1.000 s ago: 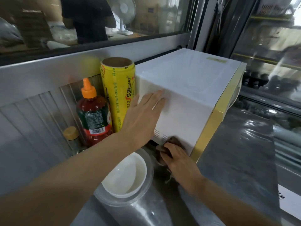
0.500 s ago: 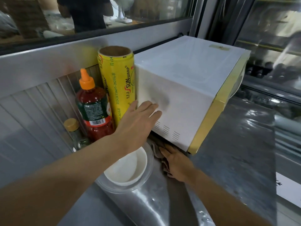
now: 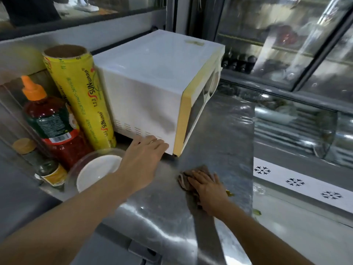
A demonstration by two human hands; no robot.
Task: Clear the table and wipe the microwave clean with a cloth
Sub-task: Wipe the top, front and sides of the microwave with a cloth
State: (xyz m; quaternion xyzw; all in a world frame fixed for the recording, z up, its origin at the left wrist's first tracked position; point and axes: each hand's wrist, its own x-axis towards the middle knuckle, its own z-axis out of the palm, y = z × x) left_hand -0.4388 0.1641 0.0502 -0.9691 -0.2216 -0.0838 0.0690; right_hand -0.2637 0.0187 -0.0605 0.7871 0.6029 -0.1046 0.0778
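A white microwave point(image 3: 152, 87) with a yellow front frame stands on the steel table point(image 3: 225, 131). My left hand point(image 3: 142, 159) touches the bottom edge of its left side near the front corner, fingers straight. A brown cloth point(image 3: 193, 178) lies flat on the table just in front of the microwave. My right hand point(image 3: 208, 188) presses down on it with spread fingers, covering most of it.
Left of the microwave stand a yellow cling-wrap roll point(image 3: 80, 96), a red sauce bottle point(image 3: 51, 127) with an orange cap, and a small jar point(image 3: 47, 169). A white bowl point(image 3: 95, 173) sits in a clear container. A glass display case point(image 3: 286, 54) runs along the right.
My right hand has drawn the cloth out from under the microwave's side to the table in front of it. My left hand has slid down the side to the bottom edge.
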